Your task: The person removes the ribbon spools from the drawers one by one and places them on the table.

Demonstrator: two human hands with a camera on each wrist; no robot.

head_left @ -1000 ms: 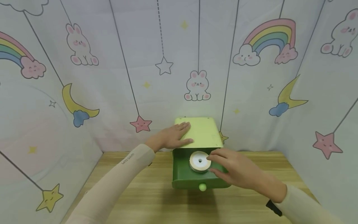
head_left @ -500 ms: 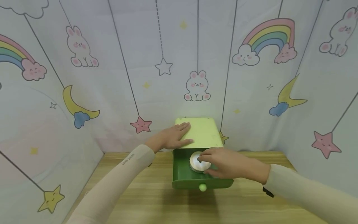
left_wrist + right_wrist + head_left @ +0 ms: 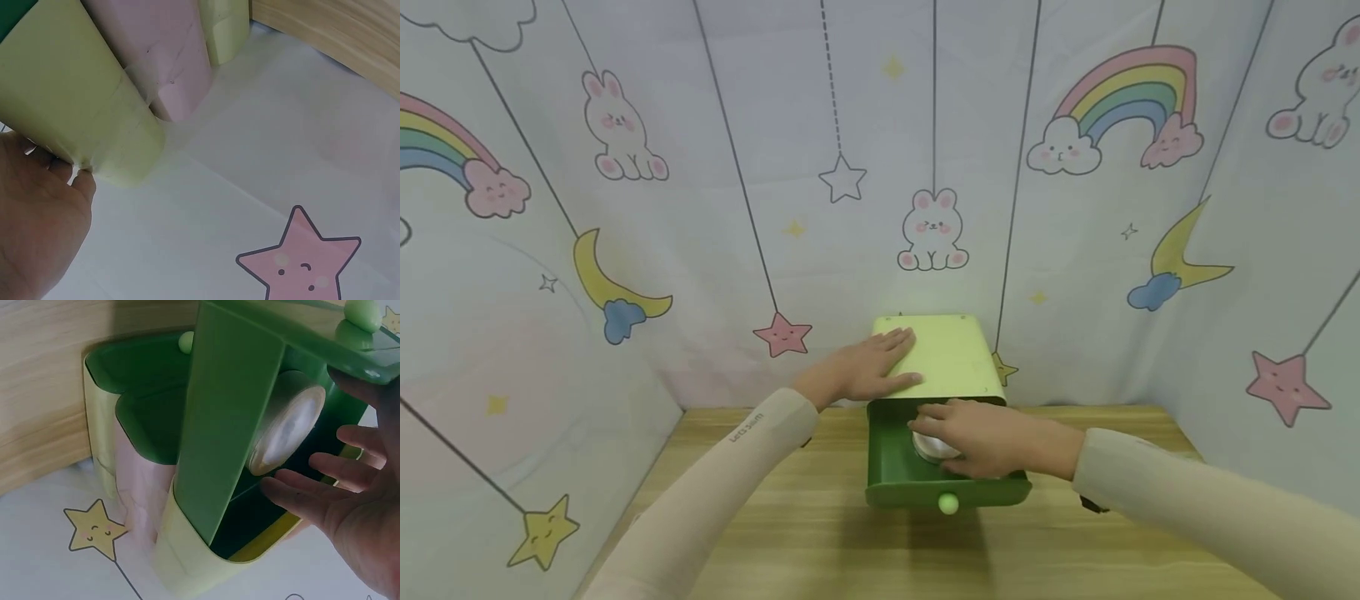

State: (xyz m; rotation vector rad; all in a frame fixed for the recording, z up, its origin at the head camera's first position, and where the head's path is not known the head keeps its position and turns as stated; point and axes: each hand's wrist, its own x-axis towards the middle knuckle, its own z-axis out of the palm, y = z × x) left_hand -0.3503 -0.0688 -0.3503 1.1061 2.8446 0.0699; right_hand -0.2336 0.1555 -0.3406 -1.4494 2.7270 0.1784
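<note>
A small chest of drawers has its top green drawer pulled out. Inside that drawer sits a round roll, probably tape, white-faced with a tan rim; the right wrist view shows the roll from the side. My right hand covers part of the roll in the head view. Seen from the right wrist, that hand's fingers spread around the roll with a small gap. My left hand rests on the pale yellow-green top, its fingertips at the casing edge in the left wrist view.
Wooden tabletop spreads around the chest. A light-green knob sticks out from the drawer front. Lower pink and yellow tiers with green drawers show in the right wrist view. A printed cloth backdrop stands close behind.
My right hand has moved left from the drawer's right side to over the roll, hiding more of it. The left hand stays in place.
</note>
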